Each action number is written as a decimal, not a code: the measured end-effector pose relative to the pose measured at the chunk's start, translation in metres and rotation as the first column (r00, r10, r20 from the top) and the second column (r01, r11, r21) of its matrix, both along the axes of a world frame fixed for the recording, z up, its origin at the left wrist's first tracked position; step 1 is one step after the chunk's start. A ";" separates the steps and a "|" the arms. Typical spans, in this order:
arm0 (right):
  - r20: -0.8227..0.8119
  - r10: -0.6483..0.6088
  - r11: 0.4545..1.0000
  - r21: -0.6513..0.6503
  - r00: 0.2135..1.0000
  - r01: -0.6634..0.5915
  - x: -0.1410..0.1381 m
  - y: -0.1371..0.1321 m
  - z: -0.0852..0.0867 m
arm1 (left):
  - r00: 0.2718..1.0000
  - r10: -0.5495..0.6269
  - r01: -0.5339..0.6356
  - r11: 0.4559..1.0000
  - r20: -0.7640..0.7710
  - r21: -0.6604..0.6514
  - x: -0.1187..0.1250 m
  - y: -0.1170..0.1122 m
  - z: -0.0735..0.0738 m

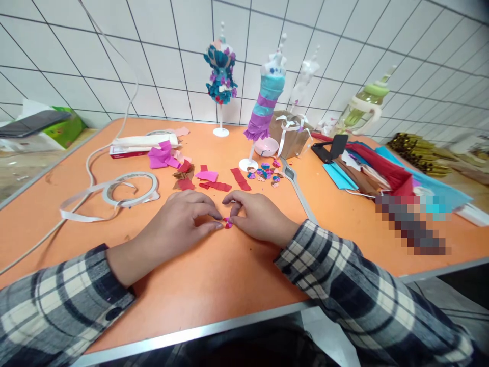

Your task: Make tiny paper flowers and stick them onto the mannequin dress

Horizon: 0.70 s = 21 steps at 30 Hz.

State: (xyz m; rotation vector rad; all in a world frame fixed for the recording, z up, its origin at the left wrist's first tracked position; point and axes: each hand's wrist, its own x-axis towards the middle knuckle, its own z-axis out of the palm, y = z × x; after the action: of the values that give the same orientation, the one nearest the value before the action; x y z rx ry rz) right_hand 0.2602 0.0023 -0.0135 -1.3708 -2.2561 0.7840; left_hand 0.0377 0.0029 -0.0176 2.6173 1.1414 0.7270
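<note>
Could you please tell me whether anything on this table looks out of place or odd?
The tape roll looks untidy: a loose white strip trails from it in a loop, crossing the cable, left of the left hand. At right, a pixelated patch hides some detail.

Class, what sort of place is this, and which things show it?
Probably a small craft workspace: red strips and a roll of tape lie on the orange table, where a little turquoise and purple dress form also stands.
</note>
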 end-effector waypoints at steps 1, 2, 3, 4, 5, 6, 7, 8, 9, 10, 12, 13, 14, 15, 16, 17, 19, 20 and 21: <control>0.017 -0.001 1.000 0.019 1.000 0.000 0.000 0.001 0.000 | 1.000 -0.003 0.004 1.000 -0.019 0.024 0.001 -0.001 -0.001; 0.025 -0.003 0.999 0.032 1.000 0.003 0.000 0.001 0.000 | 1.000 -0.003 0.004 0.999 -0.030 0.039 0.002 -0.002 -0.001; 0.022 -0.006 0.999 0.041 1.000 0.006 0.001 0.002 0.001 | 1.000 -0.003 0.005 0.999 -0.031 0.049 0.004 -0.003 -0.002; 0.010 -0.012 0.999 0.050 1.000 0.012 0.002 0.002 0.002 | 1.000 -0.004 0.005 0.999 -0.022 0.054 0.005 -0.004 -0.001; -0.004 -0.019 0.998 0.060 1.000 0.019 0.003 0.003 0.004 | 1.000 -0.005 0.005 0.999 -0.009 0.054 0.006 -0.005 -0.001; -0.011 -0.021 0.997 0.072 1.000 0.022 0.004 0.004 0.007 | 1.000 -0.004 0.003 0.999 0.007 0.051 0.006 -0.006 0.000; -0.006 -0.016 0.996 0.086 1.000 0.016 0.006 0.004 0.009 | 1.000 -0.001 0.000 0.999 0.018 0.043 0.007 -0.006 0.001; 0.010 0.000 0.995 0.099 1.000 -0.001 0.007 0.004 0.011 | 1.000 0.004 -0.005 0.999 0.021 0.034 0.008 -0.007 0.001; 0.039 0.022 0.994 0.111 0.999 -0.026 0.008 0.004 0.012 | 1.000 0.011 -0.012 1.000 0.015 0.023 0.008 -0.008 0.002; 0.072 0.046 0.991 0.120 0.996 -0.055 0.009 0.004 0.013 | 1.000 0.020 -0.020 1.000 -0.002 0.013 0.009 -0.008 0.001; 0.127 0.094 0.985 0.135 0.987 -0.111 0.009 0.003 0.012 | 0.998 0.039 -0.039 0.999 -0.043 0.004 0.009 -0.008 0.000; 0.144 0.109 0.981 0.144 0.984 -0.130 0.008 0.003 0.011 | 0.997 0.048 -0.048 0.999 -0.062 0.001 0.010 -0.008 0.000; 0.156 0.119 0.978 0.151 0.981 -0.143 0.007 0.002 0.010 | 0.995 0.056 -0.057 0.998 -0.079 -0.003 0.010 -0.007 -0.001; 0.167 0.127 0.975 0.158 0.978 -0.154 0.006 0.002 0.009 | 0.994 0.064 -0.065 0.998 -0.092 -0.007 0.010 -0.007 -0.002; 0.179 0.133 0.973 0.162 0.975 -0.163 0.005 0.002 0.008 | 0.992 0.071 -0.072 0.997 -0.101 -0.012 0.010 -0.007 -0.003; 0.196 0.134 0.972 0.164 0.971 -0.167 0.004 0.001 0.008 | 0.991 0.074 -0.077 0.997 -0.108 -0.019 0.010 -0.006 -0.003; 0.230 0.129 0.974 0.155 0.965 -0.167 0.002 0.000 0.009 | 0.990 0.079 -0.082 0.996 -0.117 -0.029 0.009 -0.006 -0.003; 0.244 0.126 0.975 0.147 0.962 -0.165 0.002 0.000 0.010 | 0.990 0.079 -0.083 0.996 -0.118 -0.033 0.009 -0.006 -0.003; 0.255 0.123 0.977 0.141 0.959 -0.162 0.001 -0.001 0.011 | 0.990 0.076 -0.081 0.996 -0.117 -0.039 0.009 -0.006 -0.003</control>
State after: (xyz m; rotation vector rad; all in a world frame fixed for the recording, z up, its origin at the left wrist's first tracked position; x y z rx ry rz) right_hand 0.2612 0.0014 -0.0024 -1.3012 -2.5703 0.4838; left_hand 0.0471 -0.0027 -0.0201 2.6205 1.2840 0.5636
